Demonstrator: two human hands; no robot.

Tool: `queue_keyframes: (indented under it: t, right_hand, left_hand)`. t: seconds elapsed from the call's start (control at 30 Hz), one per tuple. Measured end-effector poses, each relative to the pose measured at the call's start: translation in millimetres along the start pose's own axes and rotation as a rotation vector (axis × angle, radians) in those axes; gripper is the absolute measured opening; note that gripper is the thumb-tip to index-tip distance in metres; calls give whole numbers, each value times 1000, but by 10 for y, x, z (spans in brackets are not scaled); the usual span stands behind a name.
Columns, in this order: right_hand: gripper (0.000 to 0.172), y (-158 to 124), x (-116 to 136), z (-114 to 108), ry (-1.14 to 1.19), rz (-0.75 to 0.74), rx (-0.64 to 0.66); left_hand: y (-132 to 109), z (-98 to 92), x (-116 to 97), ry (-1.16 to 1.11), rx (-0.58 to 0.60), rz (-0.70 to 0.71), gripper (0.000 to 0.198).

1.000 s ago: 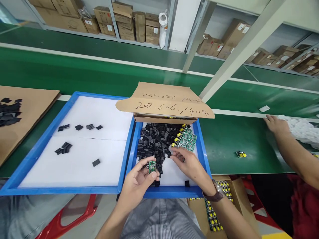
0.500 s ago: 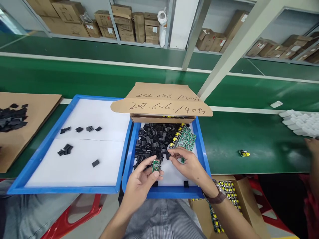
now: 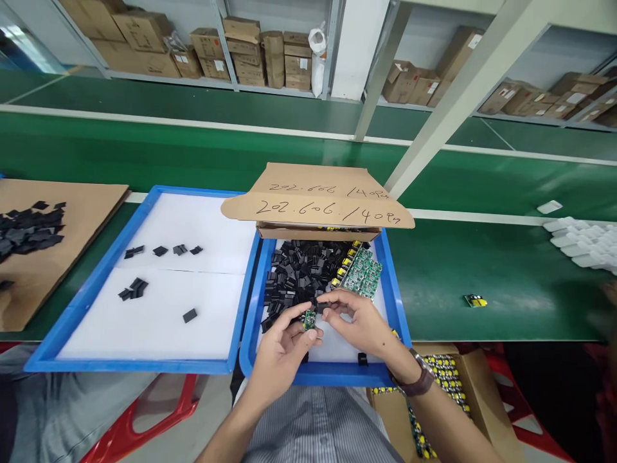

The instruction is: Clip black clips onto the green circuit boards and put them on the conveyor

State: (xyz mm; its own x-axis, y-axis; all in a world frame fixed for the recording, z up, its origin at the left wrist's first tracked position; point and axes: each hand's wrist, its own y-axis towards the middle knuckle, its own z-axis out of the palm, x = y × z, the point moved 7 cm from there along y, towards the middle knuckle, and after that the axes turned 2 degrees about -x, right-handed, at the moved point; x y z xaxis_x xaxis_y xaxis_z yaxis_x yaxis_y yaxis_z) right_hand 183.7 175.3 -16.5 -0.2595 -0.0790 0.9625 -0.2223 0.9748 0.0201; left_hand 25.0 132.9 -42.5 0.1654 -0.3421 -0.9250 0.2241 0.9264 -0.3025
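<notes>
Bringing a small circuit board (image 3: 309,319) and a black piece (image 3: 321,308) close together over the right-hand tray (image 3: 325,374).
From my remote seat, I have the left hand (image 3: 285,352) closed lightly on the board, thumb below and fingertips curled around it; the right hand (image 3: 355,316) is nearly shut, thumb and finger pinching the black piece just beside it. Behind the hands, a heap of black pieces (image 3: 299,273) fills much of the tray, with a cluster of green boards (image 3: 362,273) next to it. A flapped cardboard box (image 3: 318,231) stands at the far edge, and a second tray (image 3: 135,366) sits left on the worktop (image 3: 434,276).
</notes>
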Motion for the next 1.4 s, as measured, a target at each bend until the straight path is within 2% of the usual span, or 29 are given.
queue_keyframes:
  t: [0.07,0.13,0.23,0.3,0.5,0.6,0.73,0.87,1.1,1.27,1.4]
  right_hand:
    - [21,17,-14,26,6,-7,-12]
    - [19,37,-31,37,-60,-24,-27]
    - [25,64,-50,37,-231,-47,-43]
    - [29,75,-49,37,-338,-70,-45]
    - [31,66,-17,-36,-484,-77,-86]
    - [24,-13,136,-75,-408,-127,-124]
    - [16,-194,383,-39,-142,-174,-131]
    - [20,-339,477,12,-17,-192,-180]
    - [27,-457,456,10,-33,-245,-165]
    - [26,-509,465,-22,-64,-236,-89]
    - [23,-504,505,-56,-85,-177,-43]
  left_hand:
    - [9,12,2,20,12,9,46]
    - [10,-26,-10,48,-38,41,44]
    - [-14,-141,-50,63,-157,117,42]
    - [-35,-207,-72,40,-194,140,41]
    - [-83,-294,-66,-92,-141,9,49]
    - [-97,-304,-72,-158,-125,-10,50]
    - [-109,-223,-81,-200,-40,-17,57]
    - [-129,-113,-99,-185,35,-14,57]
    - [-153,-31,-128,-75,28,87,46]
    - [-177,56,-90,-89,79,31,42]
    - [-185,87,-92,-99,87,53,38]
